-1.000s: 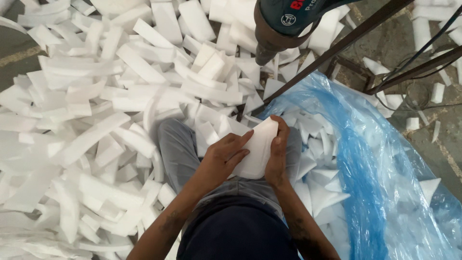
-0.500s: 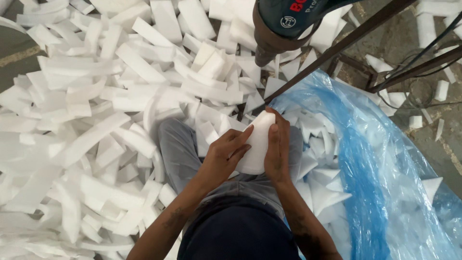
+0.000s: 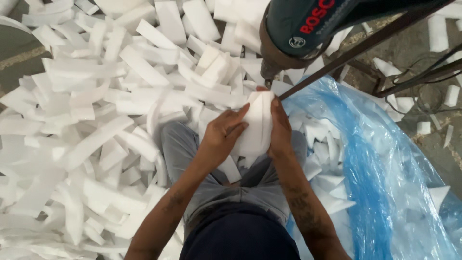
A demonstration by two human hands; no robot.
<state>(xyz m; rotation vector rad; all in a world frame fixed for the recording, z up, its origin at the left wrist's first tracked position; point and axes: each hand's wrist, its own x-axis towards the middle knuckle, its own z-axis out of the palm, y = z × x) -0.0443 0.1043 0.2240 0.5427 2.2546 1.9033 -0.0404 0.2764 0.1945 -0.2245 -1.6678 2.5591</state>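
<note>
We hold a white foam piece between both hands, just in front of our lap, near the middle of the view. Our left hand wraps the left side of the piece, fingers curled around it and the thumb laid across its front face. Our right hand presses flat against the right side, fingers closed along the edge. The piece stands roughly upright, its top end raised toward the nose of a dark green power drill that hangs from above at the far side. The tip of the drill sits just above the top of the foam; whether it actually touches the foam we cannot tell, since the hands and the drill's body hide that spot.

A dark metal bar runs slantwise from the upper right down to the foam, passing under the drill. To the left and on the far side lies a deep heap of white foam strips, long and short, piled loosely over the floor. To the right a blue plastic bag lies open, with cut foam wedges inside it, pointed and smaller than the strips. Our grey trouser legs show beneath the hands, with foam scraps lying against them. A strip of bare concrete floor with a few stray bits shows at the far right.
</note>
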